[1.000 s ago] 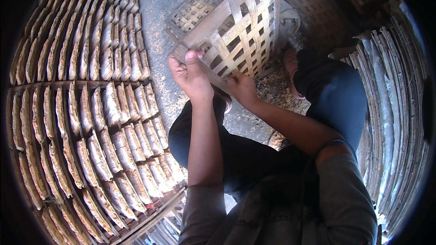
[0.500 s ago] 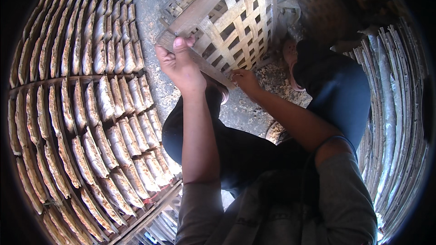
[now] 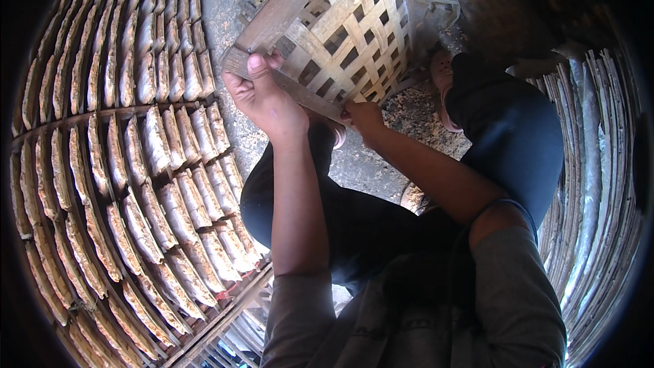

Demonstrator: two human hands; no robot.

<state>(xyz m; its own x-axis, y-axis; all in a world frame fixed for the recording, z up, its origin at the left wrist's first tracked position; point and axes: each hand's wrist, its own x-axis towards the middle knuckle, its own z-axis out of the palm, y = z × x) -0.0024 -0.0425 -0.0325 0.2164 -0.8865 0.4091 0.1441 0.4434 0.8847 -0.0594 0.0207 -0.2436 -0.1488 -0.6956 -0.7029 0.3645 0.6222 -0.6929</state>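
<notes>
A woven bamboo lattice panel (image 3: 366, 22) with a flat wooden frame stands tilted in front of me. My left hand (image 3: 266, 99) is closed round the frame's near left corner, thumb on top and fingers curled beneath. Lower down and to the right, my right hand (image 3: 366, 120) grips the near edge of the same frame. Its fingertips are partly hidden at the frame's edge. Through the gaps in the weave only dark shapes show.
At left, a rack (image 3: 102, 114) carries many rows of pale, rough-edged curved pieces. Long thin poles (image 3: 596, 163) stand bundled at right. Crumbs litter the grey floor (image 3: 361, 163). A clear plastic sheet (image 3: 436, 3) lies behind the panel. My pink clogs (image 3: 443, 82) rest on the floor.
The panel has shifted slightly left and tilted a little more, with both hands keeping hold. My right hand sits a touch higher along the edge. The view has moved slightly.
</notes>
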